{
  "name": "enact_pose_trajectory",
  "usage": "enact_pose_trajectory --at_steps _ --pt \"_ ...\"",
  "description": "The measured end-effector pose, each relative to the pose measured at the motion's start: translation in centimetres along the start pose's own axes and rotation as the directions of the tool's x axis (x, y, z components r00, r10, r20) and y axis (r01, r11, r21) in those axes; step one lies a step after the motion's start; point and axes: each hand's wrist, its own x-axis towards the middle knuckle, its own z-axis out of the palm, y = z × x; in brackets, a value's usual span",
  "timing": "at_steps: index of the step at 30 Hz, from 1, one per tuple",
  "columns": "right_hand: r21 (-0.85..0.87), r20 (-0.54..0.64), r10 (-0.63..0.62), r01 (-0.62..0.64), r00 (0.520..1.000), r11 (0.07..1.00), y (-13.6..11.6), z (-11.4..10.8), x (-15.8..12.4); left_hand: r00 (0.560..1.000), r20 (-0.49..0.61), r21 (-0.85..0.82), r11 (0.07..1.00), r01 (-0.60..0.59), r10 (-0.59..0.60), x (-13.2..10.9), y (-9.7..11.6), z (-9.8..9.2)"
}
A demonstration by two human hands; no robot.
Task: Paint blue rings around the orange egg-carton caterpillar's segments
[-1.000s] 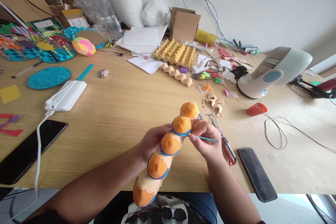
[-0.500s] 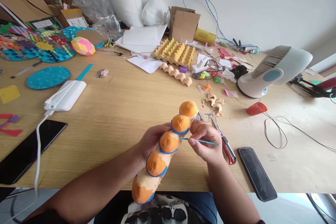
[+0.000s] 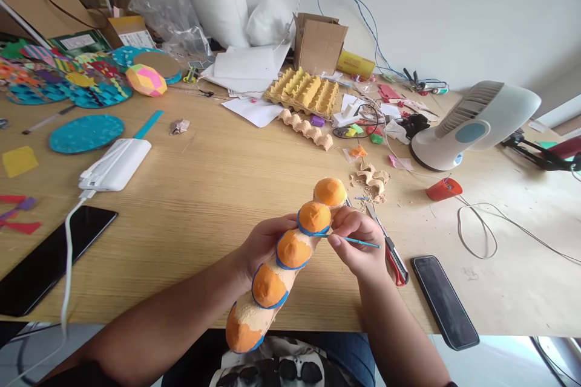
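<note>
My left hand (image 3: pixel 261 242) is wrapped round a strip of egg-carton bumps (image 3: pixel 290 251) painted orange with blue rings, held above the wooden table's near edge. My right hand (image 3: pixel 358 242) pinches a thin blue paintbrush (image 3: pixel 358 241). The brush tip touches the blue ring under the second bump from the top. The strip's lower end (image 3: pixel 242 329) hangs over my lap.
A red-handled utility knife (image 3: pixel 390 251) and a black phone (image 3: pixel 443 299) lie right of my hands. A white fan (image 3: pixel 472 124), red cup (image 3: pixel 442 188), egg trays (image 3: pixel 303 92), power bank (image 3: pixel 115 163), another phone (image 3: pixel 49 257) and colourful paper crafts (image 3: pixel 68 81) crowd the table (image 3: pixel 204 193).
The brush tip shifted slightly along the blue ring of the second bump, dipping lower and returning. The carton strip tilted a little in my left hand.
</note>
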Motion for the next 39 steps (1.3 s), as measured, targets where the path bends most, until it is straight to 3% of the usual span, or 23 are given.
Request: enact_pose_trajectory --at_steps 12,17,22,25,29,31,39 --pt "0.013 -0.012 -0.009 0.009 1.000 1.000 0.1 -0.1 -0.1 0.999 0.038 0.005 1.000 -0.004 0.004 0.1 0.3 0.2" --pt "0.232 -0.047 0.038 -0.026 0.998 0.972 0.3 0.0 -0.1 0.999 0.043 -0.011 1.000 -0.019 0.020 0.1 0.3 0.1" --pt "0.365 -0.123 0.191 -0.135 0.974 0.921 0.4 0.3 0.2 0.999 0.045 -0.049 0.999 0.006 -0.004 0.1 0.5 -0.4" --pt "0.317 -0.096 0.246 -0.205 0.965 0.926 0.5 0.2 0.3 0.999 0.046 -0.069 0.998 -0.003 0.006 0.1 0.8 -0.5" --pt "0.066 -0.056 0.331 -0.327 0.942 0.943 0.8 0.1 0.2 0.998 0.044 -0.031 0.998 -0.053 0.054 0.2 0.8 -0.4" --pt "0.039 -0.043 0.379 -0.377 0.925 0.925 1.0 0.3 0.1 0.996 0.039 0.005 0.997 -0.081 0.081 0.3 0.7 -0.3" --pt "0.408 -0.030 0.512 -0.457 0.859 0.791 2.2 1.6 -0.7 0.995 0.009 0.001 0.995 -0.100 0.100 0.6 0.1 -0.6"
